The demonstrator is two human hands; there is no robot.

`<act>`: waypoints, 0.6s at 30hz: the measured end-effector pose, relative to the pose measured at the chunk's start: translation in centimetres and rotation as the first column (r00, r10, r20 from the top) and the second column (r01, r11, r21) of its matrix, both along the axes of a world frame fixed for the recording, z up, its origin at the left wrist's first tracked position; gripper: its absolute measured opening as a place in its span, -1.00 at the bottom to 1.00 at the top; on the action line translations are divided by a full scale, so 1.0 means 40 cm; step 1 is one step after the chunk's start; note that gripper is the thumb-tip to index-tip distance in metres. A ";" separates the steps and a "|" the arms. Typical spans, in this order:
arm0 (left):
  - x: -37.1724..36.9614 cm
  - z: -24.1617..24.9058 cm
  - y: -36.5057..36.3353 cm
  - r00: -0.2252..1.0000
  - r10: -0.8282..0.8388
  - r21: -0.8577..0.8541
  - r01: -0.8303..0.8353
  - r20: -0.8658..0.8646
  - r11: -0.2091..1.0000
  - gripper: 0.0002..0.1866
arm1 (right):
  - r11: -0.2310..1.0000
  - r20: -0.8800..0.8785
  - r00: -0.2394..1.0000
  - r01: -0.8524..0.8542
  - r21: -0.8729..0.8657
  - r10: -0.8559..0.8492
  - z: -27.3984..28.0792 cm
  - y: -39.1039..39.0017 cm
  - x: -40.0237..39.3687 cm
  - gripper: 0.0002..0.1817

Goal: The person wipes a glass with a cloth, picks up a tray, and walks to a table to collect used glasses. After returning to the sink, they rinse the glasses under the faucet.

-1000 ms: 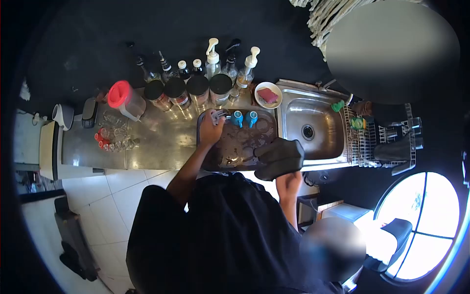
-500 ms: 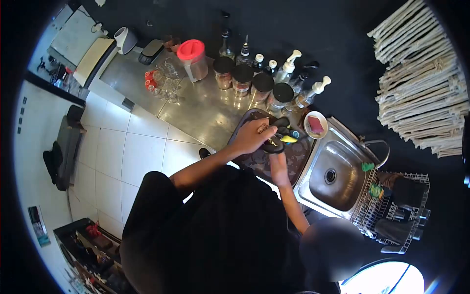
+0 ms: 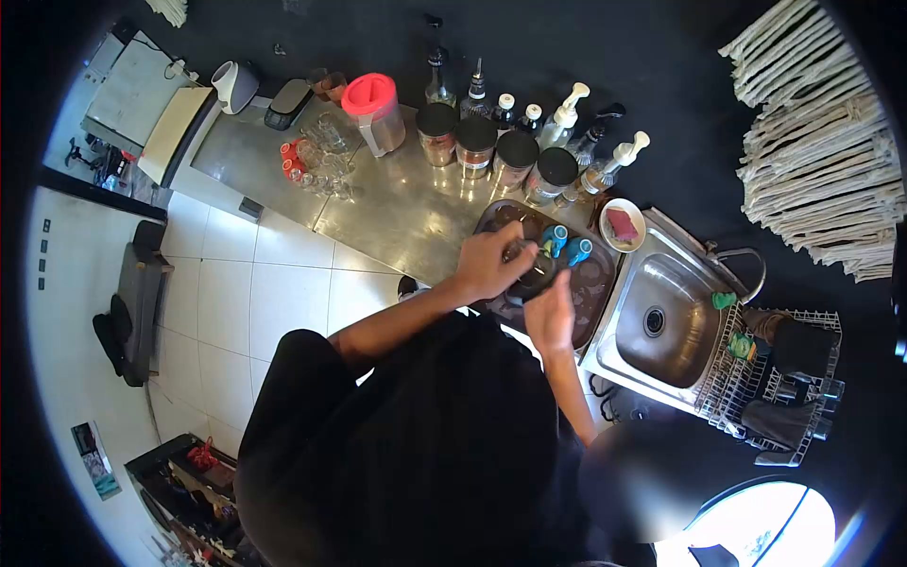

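Hands meet over the dark tray (image 3: 595, 293), which sits on the steel counter (image 3: 397, 213) just beside the sink (image 3: 661, 317). Your left hand (image 3: 487, 265) is curled around a small clear glass (image 3: 522, 251), fingers wrapped close, with the glass at the 3 o'clock side of your palm. Your right hand (image 3: 551, 317) sits just below, at 5 o'clock from the left; its fingers reach toward the same glass, but you cannot tell from here whether they pinch anything or only steady it.

Keep the glass low over the tray so drips land there. Grip it by the body, not the rim, and work with short wrist turns, since the two blue-capped pieces (image 3: 565, 244) stand just beside it at 2 o'clock and could tip.

The glass looks small, transparent and partly hidden by your fingers; its shape is hard to read. More clear glassware lies on the tray around it.
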State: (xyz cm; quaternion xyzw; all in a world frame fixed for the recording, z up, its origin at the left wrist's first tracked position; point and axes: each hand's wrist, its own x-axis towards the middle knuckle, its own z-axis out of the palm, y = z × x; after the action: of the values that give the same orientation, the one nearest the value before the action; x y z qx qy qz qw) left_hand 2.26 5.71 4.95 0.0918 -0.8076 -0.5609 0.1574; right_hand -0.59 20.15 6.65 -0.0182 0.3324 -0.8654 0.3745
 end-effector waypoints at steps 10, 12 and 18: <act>0.101 -0.054 -0.196 0.982 0.055 -0.022 -0.052 0.179 0.998 -0.68 | 0.992 0.251 0.967 0.060 -0.113 -0.030 -0.077 -0.155 0.088 -0.56; 0.114 -0.165 -0.301 0.970 0.148 0.033 -0.157 0.192 0.987 -0.67 | 0.968 0.285 0.954 0.150 -0.199 -0.089 -0.077 -0.182 0.091 -0.56; 0.255 -0.203 -0.664 0.887 0.356 -0.228 -0.297 0.294 0.927 -0.54 | 0.849 -0.193 0.854 0.511 0.136 -0.483 0.001 -0.305 0.147 -0.60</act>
State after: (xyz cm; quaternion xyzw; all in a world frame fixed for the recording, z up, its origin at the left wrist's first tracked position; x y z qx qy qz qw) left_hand 12.45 -20.87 -3.19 0.3050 -0.8418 -0.4288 0.1199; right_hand 5.28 7.96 6.67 0.0374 0.4311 -0.8946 0.1112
